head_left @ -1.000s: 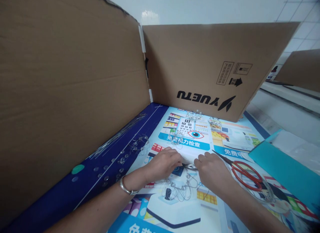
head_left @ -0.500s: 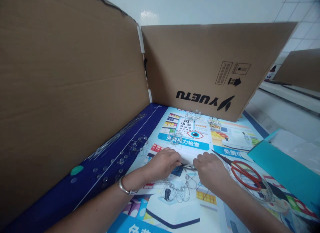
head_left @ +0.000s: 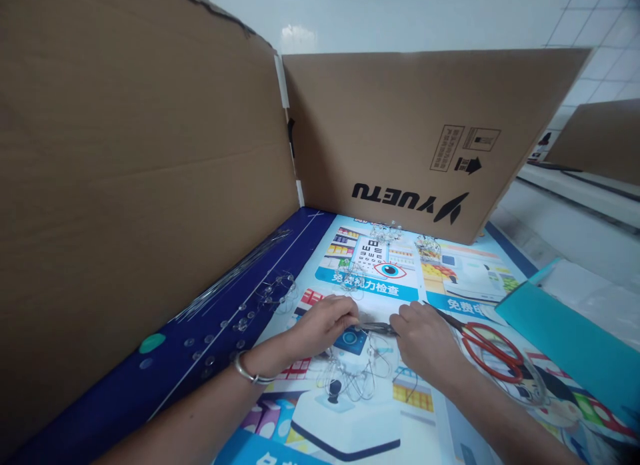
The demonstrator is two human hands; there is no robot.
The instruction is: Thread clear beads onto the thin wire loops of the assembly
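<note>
My right hand point(head_left: 425, 335) is closed round the handles of small metal pliers point(head_left: 376, 328), whose jaws point left. The jaws reach the fingertips of my left hand point(head_left: 325, 325), which are pinched together on thin wire. From that pinch a loose tangle of beaded wire point(head_left: 353, 378), with clear beads and thin loops, hangs down over the printed sheet. The exact spot where jaws and wire meet is too small to make out. Scissors with red handles point(head_left: 493, 352) lie just right of my right hand, blades towards the back.
Other beaded wire pieces point(head_left: 279, 288) lie on the sheet towards the back. Loose clear beads point(head_left: 210, 338) and a bundle of straight wires point(head_left: 233, 272) are on the blue strip at left. Cardboard panels point(head_left: 400, 118) stand at left and back; a turquoise box point(head_left: 575, 345) is at right.
The pliers have come further into sight between my hands, as my right hand shifted slightly right and my left slightly left. The beaded wire has moved a little.
</note>
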